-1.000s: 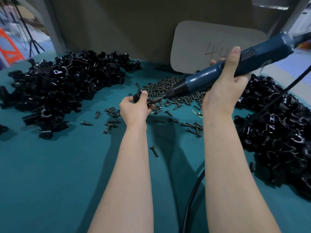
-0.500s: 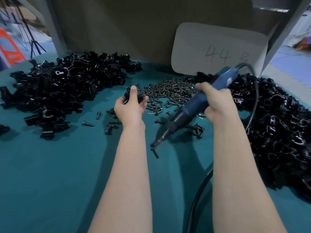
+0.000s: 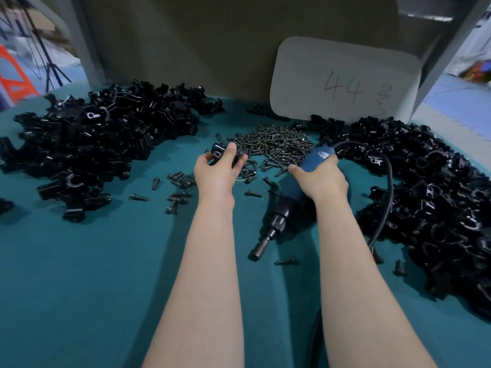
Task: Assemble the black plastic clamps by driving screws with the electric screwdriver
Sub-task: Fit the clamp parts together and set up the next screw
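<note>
left hand [image 3: 216, 172] holding clamp [image 3: 222, 155], right hand [image 3: 320, 179] gripping screwdriver [image 3: 295, 195]

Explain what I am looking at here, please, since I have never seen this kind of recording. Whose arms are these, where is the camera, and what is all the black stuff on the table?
There is no machine here. A person works with bare hands, and the camera sits on their head, looking forward and down, so both arms reach in from the bottom edge. The left hand holds one black clamp. The right hand grips a blue electric screwdriver, its tip pointing back toward the person, low over the green table cover. Its black cord loops off to the right. On the cover lie a left heap of clamps and a right heap of clamps, with a pile of dark screws between them and loose ones scattered around. A white card marked 44 stands at the back.
</note>
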